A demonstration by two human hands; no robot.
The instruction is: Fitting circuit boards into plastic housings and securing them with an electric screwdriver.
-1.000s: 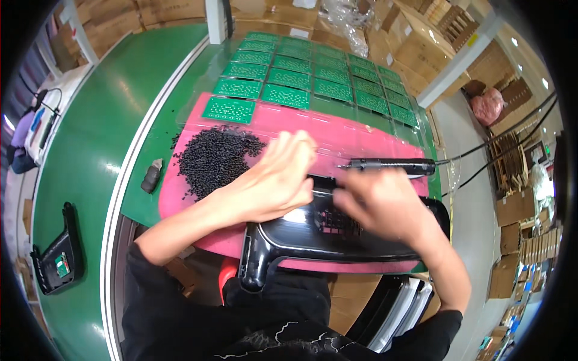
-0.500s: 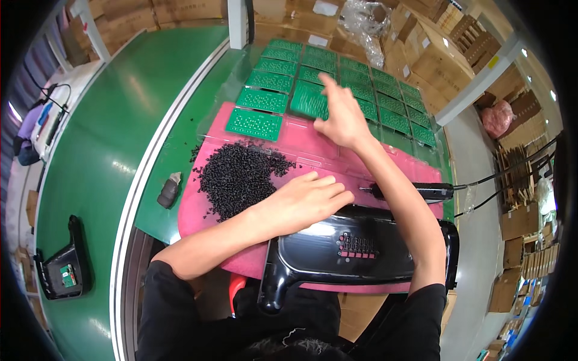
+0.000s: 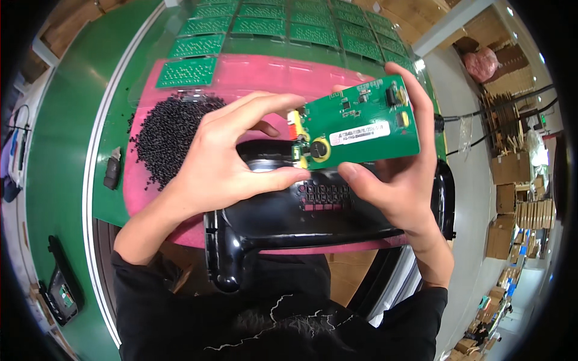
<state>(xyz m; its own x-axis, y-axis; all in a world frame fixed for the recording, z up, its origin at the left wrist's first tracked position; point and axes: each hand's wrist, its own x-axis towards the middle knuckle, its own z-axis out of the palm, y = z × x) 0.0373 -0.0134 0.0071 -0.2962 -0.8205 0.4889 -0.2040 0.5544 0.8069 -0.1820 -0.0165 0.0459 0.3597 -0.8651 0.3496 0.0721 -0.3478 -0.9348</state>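
A green circuit board [image 3: 361, 126] is held up between my two hands, its side with chips, yellow-glued parts and a white label facing me. My left hand [image 3: 229, 150] pinches the board's left end between thumb and fingers, beside the connectors. Around the right end, my right hand [image 3: 403, 174] wraps its fingers along the back and edge, thumb at the lower edge. Below the board lies a glossy black plastic housing [image 3: 283, 222] with a handle-like arm at its left and a grid of small openings, partly covered by my hands.
A heap of small black parts [image 3: 165, 138] lies on the pink mat [image 3: 144, 204]. Rows of green circuit boards [image 3: 259, 27] lie in clear trays at the back. A dark lump [image 3: 112, 171] rests left of the mat; another black housing [image 3: 60, 295] sits further left. Black cables [image 3: 494, 105] cross at right.
My right hand has brought a circuit board from the trays back toward me. My left hand has risen from the housing and taken the board's other end. The view has shifted too.
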